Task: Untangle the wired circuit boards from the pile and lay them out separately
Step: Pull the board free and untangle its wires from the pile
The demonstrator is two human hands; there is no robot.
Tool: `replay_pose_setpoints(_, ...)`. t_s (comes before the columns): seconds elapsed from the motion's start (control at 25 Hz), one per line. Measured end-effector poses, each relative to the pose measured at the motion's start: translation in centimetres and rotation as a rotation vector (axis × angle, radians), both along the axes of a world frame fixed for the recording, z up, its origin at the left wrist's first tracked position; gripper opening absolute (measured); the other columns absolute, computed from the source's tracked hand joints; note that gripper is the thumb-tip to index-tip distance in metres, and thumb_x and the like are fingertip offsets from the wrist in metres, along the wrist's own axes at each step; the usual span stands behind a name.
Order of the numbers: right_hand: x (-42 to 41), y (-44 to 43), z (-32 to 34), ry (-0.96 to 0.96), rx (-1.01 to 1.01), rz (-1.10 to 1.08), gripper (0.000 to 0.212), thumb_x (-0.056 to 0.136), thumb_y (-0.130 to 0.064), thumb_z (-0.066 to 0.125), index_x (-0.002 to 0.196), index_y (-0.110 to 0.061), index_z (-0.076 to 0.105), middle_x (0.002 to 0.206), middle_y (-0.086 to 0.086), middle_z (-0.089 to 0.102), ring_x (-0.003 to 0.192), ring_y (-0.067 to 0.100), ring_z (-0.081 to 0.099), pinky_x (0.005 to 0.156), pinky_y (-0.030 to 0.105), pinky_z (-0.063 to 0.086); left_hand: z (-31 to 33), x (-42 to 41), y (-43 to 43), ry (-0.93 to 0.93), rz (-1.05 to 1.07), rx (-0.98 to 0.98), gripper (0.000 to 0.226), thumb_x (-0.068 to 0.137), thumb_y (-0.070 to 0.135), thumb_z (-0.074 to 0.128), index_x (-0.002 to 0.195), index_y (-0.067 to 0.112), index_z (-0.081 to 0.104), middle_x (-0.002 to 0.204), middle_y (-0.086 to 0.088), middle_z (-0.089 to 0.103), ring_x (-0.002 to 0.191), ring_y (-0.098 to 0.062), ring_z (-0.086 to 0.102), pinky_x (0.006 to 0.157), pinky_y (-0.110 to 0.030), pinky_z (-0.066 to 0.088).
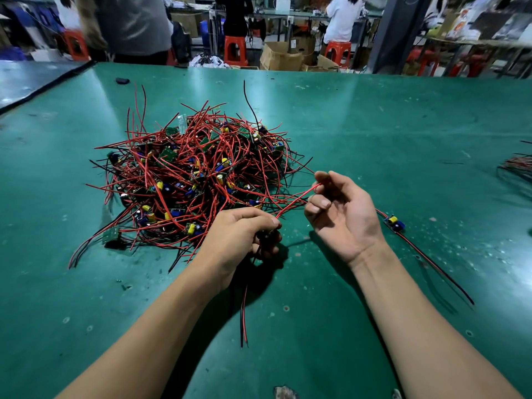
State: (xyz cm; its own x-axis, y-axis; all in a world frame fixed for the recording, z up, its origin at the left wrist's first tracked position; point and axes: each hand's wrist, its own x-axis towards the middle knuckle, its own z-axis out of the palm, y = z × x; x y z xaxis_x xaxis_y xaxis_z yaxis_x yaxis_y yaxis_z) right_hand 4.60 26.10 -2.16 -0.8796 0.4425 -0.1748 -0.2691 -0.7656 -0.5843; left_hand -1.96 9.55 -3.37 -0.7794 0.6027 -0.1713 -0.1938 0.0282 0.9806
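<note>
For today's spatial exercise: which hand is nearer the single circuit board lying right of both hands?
Right. The right hand is just left of the lone board; the left hand is farther left.

A green table, scuffed and spotted near the front, fills most of the view. A small black object lies on it at the far left. A second table adjoins it on the left. Beyond the far edge stand red stools, open cardboard boxes and a dark pillar to the right. A person in grey stands far left. Another in white sits on a stool at a far bench.
</note>
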Motion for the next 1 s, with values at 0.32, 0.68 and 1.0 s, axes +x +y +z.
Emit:
replay_pose_setpoints(0.32,-0.4,-0.1,-1.0,-0.119,0.271,-0.084,0.027,0.103,-0.024,0.052,0.096,-0.009,0.074,0.069,-0.004,0.058,0.048,0.007,0.045,0.050,0.020,0.044,0.2,0.2,-0.1,-0.045,0.028,0.025,0.022,0.085,-0.001,0.064,0.068,0.008,0.074,0.067,-0.017,0.068,0.051,-0.025,0.063,0.043,-0.023,0.048)
replay_pose_setpoints(0.68,0.2,-3.2,-2.5,-0.214,0.765,0.266,0.032,0.089,-0.036,0.072,0.108,-0.010,0.074,0.060,0.006,0.058,0.044,0.013,0.050,0.041,0.020,0.035,0.3,0.7,0.0,-0.075,0.054,0.053,0.016,0.091,0.005,0.061,0.083,-0.007,0.068,0.064,-0.015,0.067,0.045,-0.020,0.060,0.041,-0.023,0.048)
replay_pose_setpoints(1.0,-0.3,-2.3,-1.8,-0.163,0.565,0.085,0.024,0.075,-0.036,0.076,0.084,-0.013,0.072,0.050,-0.004,0.048,0.037,0.008,0.033,0.036,0.018,0.024,1.1,0.5,-0.4,-0.158,-0.110,0.062,0.017,0.090,0.010,0.061,0.076,0.007,0.072,0.064,-0.011,0.062,0.051,-0.020,0.057,0.046,-0.023,0.047)
